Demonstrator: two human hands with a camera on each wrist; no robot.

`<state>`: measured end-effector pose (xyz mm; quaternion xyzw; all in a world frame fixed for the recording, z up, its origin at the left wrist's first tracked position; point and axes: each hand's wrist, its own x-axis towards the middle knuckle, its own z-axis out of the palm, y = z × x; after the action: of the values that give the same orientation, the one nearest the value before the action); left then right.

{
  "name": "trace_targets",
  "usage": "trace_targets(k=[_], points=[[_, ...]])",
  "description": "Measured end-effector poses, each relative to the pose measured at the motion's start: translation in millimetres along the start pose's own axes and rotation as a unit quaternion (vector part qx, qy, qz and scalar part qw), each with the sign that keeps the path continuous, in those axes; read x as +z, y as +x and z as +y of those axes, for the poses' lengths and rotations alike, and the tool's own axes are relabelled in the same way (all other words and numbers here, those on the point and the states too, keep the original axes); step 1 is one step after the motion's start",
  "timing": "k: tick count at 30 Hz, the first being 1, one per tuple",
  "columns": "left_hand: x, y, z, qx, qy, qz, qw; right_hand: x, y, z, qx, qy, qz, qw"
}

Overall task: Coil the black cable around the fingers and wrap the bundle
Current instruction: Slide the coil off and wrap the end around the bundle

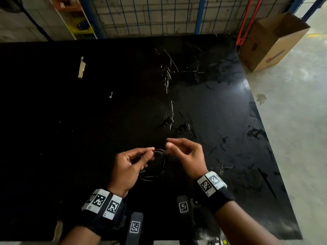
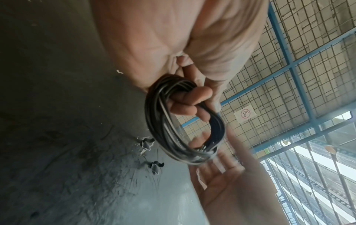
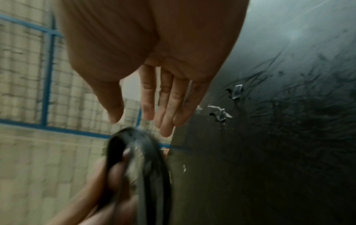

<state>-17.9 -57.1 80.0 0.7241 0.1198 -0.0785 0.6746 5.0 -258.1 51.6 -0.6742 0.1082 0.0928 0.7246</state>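
The left hand [image 2: 185, 105] keeps the black cable [image 2: 173, 121] looped round its curled fingers so the coil holds shape above the surface [image 1: 88, 121]; the right hand [image 3: 154, 85] hovers just beside (fingers straight, holding nothing).

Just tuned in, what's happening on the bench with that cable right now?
A person is bundling a black cable above a black table. The left hand holds the coil, fingers curled through the loops. The right hand is beside the coil with fingers nearly straight in its wrist view, with no grip on anything that I can see. Two small clips lie on the table beyond the hands.
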Motion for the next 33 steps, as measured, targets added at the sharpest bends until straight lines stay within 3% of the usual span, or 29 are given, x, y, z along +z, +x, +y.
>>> trace_targets(k=[3,5,10,13,16,19,21,25,28,33], points=[[-4,9,0,0.027,0.017,0.033,0.999,-21,55,37,0.096,-0.059,0.164,0.98],[-7,12,1,0.041,0.02,0.048,0.998,-32,89,49,0.15,-0.106,0.228,0.956],[-12,16,0,0.064,0.037,0.077,0.994,-42,158,76,0.236,-0.134,0.236,0.933],[-12,12,4,0.084,0.049,0.089,0.991,-36,169,75,0.272,-0.062,0.245,0.928],[-12,9,10,0.103,0.058,0.098,0.988,-36,166,69,0.255,-0.097,0.267,0.924],[-15,6,15,0.123,0.07,0.104,0.984,-37,149,61,0.18,-0.131,0.292,0.93],[-16,5,19,0.14,0.077,0.112,0.981,-36,128,52,0.116,-0.125,0.262,0.95],[-16,5,25,0.172,0.104,0.121,0.972,-34,61,23,-0.034,-0.006,0.1,0.994],[-14,4,28,0.189,0.117,0.13,0.966,-24,-3,-9,-0.086,0.032,-0.007,0.996],[-9,-3,32,0.204,0.118,0.139,0.962,-3,-76,-40,-0.131,0.049,-0.084,0.987]])
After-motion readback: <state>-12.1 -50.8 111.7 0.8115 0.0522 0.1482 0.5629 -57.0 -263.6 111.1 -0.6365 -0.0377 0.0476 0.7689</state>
